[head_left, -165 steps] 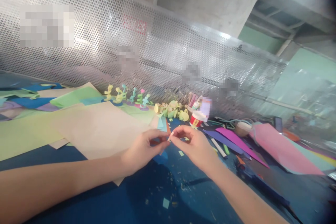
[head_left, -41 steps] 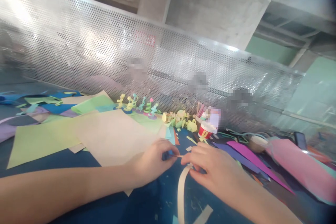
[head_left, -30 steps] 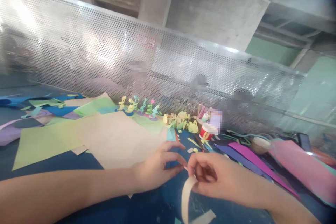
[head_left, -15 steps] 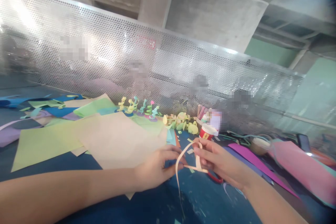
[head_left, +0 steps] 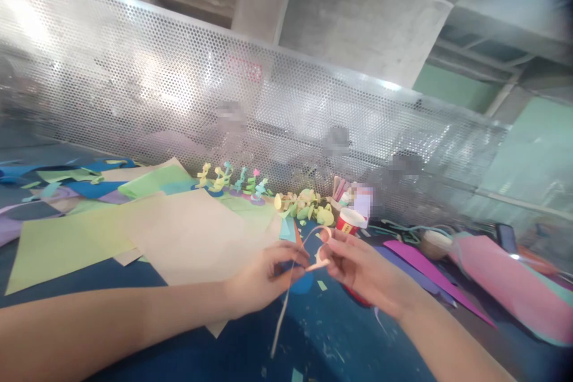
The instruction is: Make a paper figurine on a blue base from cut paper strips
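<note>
A narrow peach-coloured paper strip [head_left: 319,264] hangs between my two hands above the dark blue table. One end is pinched between thumb and fingers of my left hand [head_left: 264,277]. My right hand [head_left: 362,262] grips the strip higher up, where it bends into a small loop. From that loop the loose tail arcs over and dangles down past my left fingertips. Beneath my right hand lies a red object [head_left: 358,296], mostly covered, whose kind I cannot tell.
Large peach [head_left: 197,233] and yellow-green paper sheets [head_left: 67,245] lie at left. Behind are small paper figures [head_left: 233,179], yellow-green paper pieces [head_left: 308,206] and a red-and-white paper cup [head_left: 350,221]. Magenta foam-like sheet [head_left: 434,277], pink roll [head_left: 505,286] and phone [head_left: 507,240] lie right. A perforated metal screen [head_left: 179,77] stands behind.
The strip's loop between my hands has become smaller, and its loose tail has swung to the left. My right hand has shifted slightly left. The whole view has moved a little.
</note>
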Tool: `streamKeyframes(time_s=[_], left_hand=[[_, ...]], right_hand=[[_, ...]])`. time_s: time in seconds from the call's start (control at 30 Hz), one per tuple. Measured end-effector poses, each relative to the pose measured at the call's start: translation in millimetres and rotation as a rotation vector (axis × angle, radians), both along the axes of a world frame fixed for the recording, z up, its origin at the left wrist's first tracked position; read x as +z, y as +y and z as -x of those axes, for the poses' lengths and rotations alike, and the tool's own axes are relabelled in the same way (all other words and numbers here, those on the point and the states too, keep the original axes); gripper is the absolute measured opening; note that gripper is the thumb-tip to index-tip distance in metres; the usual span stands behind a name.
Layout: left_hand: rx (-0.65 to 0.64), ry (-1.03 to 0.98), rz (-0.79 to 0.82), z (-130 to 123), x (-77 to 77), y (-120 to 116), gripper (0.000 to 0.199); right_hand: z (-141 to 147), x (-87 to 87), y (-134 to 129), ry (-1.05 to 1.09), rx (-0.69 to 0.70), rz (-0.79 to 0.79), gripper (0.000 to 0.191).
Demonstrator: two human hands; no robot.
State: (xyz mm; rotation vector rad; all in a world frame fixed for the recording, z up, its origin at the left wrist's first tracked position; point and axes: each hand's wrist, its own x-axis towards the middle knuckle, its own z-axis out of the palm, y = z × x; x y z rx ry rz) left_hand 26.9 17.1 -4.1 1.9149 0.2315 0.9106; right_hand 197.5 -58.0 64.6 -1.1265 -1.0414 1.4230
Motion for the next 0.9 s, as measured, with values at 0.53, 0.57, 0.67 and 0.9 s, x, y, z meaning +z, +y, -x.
streamKeyframes(time_s=[0.53, 0.57, 0.67, 0.9], left_hand=[[-0.067, 0.075, 0.346, -0.5, 4.4, 4.4, 0.023], [-0.064, 0.085, 0.355, -0.2, 5.3, 4.2, 0.024], [-0.06, 0.109, 0.347, 1.1, 7.8, 4.0, 0.027], [0.01, 0.141, 0.434, 0.3, -1.0, 9.3, 0.035]], right_hand=[[-11.6, -11.9, 12.4, -0.74, -0.479, -0.387, 0.028], [-14.3, -10.2, 12.2, -0.8, -0.472, -0.488, 0.024], [-20.7, -7.4, 12.0, -0.994, -0.295, -0.651, 0.025], [-29.6, -12.1, 14.5, -1.26, -0.228, -0.545, 0.016]])
